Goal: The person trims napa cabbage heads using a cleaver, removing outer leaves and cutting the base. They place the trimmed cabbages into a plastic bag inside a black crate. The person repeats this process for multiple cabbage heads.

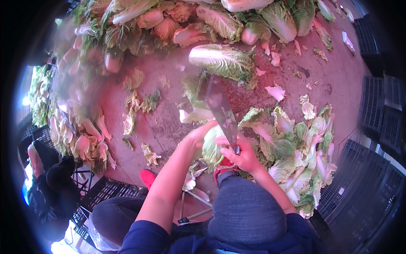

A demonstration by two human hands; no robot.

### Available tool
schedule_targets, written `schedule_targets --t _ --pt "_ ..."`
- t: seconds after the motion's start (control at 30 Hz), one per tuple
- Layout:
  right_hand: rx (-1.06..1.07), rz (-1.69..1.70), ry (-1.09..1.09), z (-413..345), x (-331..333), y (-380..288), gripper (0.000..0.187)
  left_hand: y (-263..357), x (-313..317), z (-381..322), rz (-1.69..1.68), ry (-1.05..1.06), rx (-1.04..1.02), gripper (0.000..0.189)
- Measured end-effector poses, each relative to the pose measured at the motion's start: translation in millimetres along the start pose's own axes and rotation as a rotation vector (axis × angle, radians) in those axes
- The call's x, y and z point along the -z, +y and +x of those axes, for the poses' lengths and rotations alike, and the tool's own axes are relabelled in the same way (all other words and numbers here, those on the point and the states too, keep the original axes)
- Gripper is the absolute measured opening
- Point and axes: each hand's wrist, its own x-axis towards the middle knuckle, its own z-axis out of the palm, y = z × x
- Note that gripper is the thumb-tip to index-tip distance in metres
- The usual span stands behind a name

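Note:
My left hand [203,134] grips a pale green head of napa cabbage [212,147] low in front of my knees, its fingers partly hidden behind the head. In my right hand [242,154] is the handle of a broad-bladed knife [222,111]. The blade points up and away from me, and my right fingertips are against the cabbage. Just past the knife, a whole napa cabbage [222,60] lies on its side on the floor. A loose leaf with a white rib [198,115] lies left of the blade.
A large heap of napa cabbages [219,23] spans the far side. Trimmed leaves [298,149] are piled at my right, more leaves [84,143] at left. Black plastic crates [358,177] line the right edge; another crate [109,189] stands left. Another person [54,190] sits at far left.

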Motion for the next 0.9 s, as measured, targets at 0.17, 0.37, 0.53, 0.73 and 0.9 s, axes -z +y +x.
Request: schedule_targets --t 0.17,0.37,0.53,0.73,0.9 --pt "0.143 -0.302 0.233 -6 47 -24 0.008 -5 10 -47 -0.146 -0.075 -0.056 0.048" --pt "0.273 -0.394 0.326 -22 49 -52 0.008 -2 -14 -55 0.305 0.188 -0.279 0.063" --pt "0.231 -0.222 0.018 -21 26 -33 0.008 1 -10 -48 -0.292 -0.031 -0.147 0.063" --pt "0.223 -0.347 -0.040 -24 38 -12 0.012 0 -10 -52 -0.293 0.193 -0.199 0.058" --pt "0.036 -0.495 0.257 -1 55 -11 0.012 -14 -32 -67 -0.484 -0.138 -0.210 0.043"
